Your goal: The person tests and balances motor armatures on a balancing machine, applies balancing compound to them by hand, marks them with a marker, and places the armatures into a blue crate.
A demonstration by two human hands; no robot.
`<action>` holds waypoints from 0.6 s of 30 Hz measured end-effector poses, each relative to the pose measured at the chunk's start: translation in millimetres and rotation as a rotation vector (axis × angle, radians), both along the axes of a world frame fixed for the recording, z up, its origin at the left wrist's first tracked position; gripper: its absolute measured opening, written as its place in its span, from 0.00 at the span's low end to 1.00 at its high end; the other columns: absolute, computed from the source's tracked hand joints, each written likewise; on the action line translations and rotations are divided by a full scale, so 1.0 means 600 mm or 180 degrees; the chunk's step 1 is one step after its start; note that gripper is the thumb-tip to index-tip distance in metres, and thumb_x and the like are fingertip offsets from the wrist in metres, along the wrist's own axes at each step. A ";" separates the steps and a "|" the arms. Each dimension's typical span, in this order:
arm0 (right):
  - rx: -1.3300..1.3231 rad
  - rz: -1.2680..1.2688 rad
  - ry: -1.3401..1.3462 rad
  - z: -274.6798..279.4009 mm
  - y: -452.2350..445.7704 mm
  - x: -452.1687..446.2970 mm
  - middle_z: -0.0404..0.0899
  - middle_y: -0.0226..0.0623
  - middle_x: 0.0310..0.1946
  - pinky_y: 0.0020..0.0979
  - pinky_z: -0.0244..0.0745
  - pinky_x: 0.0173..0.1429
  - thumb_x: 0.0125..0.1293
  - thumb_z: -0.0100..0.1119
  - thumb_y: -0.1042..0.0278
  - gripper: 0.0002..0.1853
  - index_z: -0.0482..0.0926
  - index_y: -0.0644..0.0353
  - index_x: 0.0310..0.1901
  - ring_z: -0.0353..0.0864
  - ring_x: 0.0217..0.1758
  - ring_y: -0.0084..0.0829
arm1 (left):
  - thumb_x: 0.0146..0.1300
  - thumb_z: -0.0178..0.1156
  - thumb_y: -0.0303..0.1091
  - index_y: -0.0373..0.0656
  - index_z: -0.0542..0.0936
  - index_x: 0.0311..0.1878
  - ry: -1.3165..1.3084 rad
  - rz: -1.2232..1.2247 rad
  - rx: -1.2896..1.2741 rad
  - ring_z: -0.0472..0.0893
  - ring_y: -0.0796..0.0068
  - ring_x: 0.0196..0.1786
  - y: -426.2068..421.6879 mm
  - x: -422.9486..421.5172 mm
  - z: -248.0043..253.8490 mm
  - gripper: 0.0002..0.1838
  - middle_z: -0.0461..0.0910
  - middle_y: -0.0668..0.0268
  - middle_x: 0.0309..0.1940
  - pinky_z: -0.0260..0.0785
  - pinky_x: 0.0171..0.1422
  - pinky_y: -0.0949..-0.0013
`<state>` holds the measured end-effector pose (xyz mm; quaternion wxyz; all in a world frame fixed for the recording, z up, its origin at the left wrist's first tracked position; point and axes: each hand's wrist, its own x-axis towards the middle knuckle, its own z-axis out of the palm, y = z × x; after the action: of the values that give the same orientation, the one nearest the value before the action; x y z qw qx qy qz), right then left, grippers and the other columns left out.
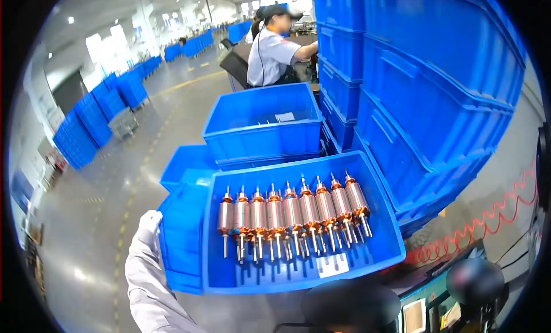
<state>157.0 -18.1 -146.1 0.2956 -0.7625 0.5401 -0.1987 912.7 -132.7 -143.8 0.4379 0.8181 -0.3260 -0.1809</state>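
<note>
Evidently, the white-sleeved left hand (151,219) contacts the outer edge of an upright blue plastic crate (182,241), finger closure not determinable, while right of that grip, a rectangular blue plastic bin (379,221) contains copper-wound, steel-shafted cylindrical armatures (293,212) lying in a row.

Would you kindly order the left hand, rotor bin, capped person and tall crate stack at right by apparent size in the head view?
1. Tall crate stack
2. Rotor bin
3. Capped person, partly hidden
4. Left hand
</note>
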 end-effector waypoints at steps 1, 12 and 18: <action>-0.0156 0.0045 -0.0181 -0.003 0.002 -0.006 0.86 0.49 0.42 0.46 0.80 0.52 0.64 0.66 0.64 0.19 0.81 0.58 0.56 0.85 0.45 0.51 | 0.66 0.67 0.38 0.42 0.81 0.34 -0.0634 -0.0032 0.0016 0.78 0.72 0.24 0.006 0.056 0.059 0.11 0.81 0.64 0.25 0.71 0.29 0.65; -0.0830 -0.0053 -0.1278 -0.021 0.077 -0.119 0.84 0.50 0.41 0.46 0.78 0.53 0.57 0.74 0.65 0.26 0.80 0.63 0.57 0.84 0.46 0.52 | 0.66 0.62 0.46 0.43 0.82 0.40 -0.3197 -0.1495 -0.0249 0.84 0.60 0.38 -0.066 -0.591 0.627 0.15 0.83 0.57 0.31 0.75 0.45 0.59; -0.0928 -0.0595 -0.1587 0.018 0.174 -0.187 0.84 0.49 0.43 0.44 0.78 0.53 0.60 0.73 0.65 0.25 0.79 0.61 0.58 0.83 0.46 0.53 | 0.65 0.61 0.50 0.46 0.80 0.37 -0.3887 -0.2650 0.0207 0.83 0.47 0.46 -0.098 -0.935 0.553 0.16 0.83 0.54 0.39 0.75 0.48 0.49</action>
<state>44.6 86.5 -135.5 0.2869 -0.6716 0.4844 -0.4816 351.5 -191.7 188.2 0.0492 0.5943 -0.7894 0.1457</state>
